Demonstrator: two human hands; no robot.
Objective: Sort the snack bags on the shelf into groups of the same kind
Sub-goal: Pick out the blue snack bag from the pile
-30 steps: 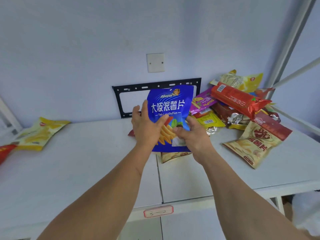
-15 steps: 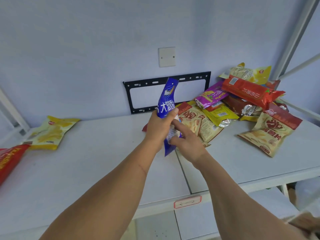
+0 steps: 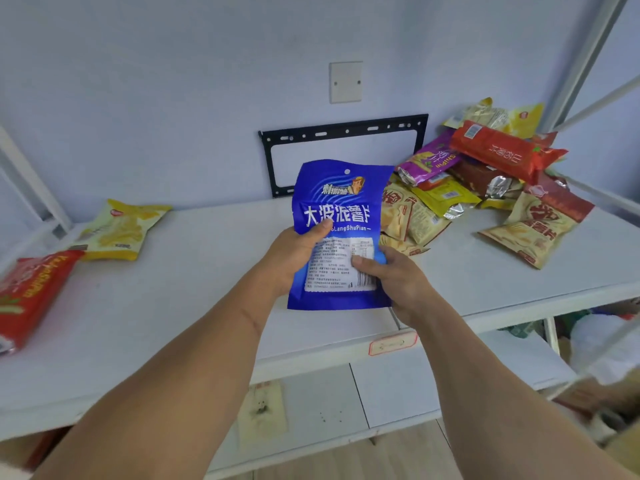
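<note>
Blue snack bag (image 3: 337,233): now turned back-label-forward from its earlier edge-on pose, pinched between left hand (image 3: 294,252) and right hand (image 3: 394,275) above the shelf (image 3: 194,292); unsorted, destination group undecided.

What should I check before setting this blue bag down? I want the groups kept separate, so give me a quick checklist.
1. Grip: left hand and right hand both hold the blue bag: ok.
2. Bag clear of the unsorted pile: ok.
3. Bare shelf between the yellow bag and the pile: ok.
4. Matching blue bag already laid out: none visible, so it would likely start a new group: ok.
5. Red bag partly cut off at the frame edge; whether more lies beyond: cannot tell.
</note>
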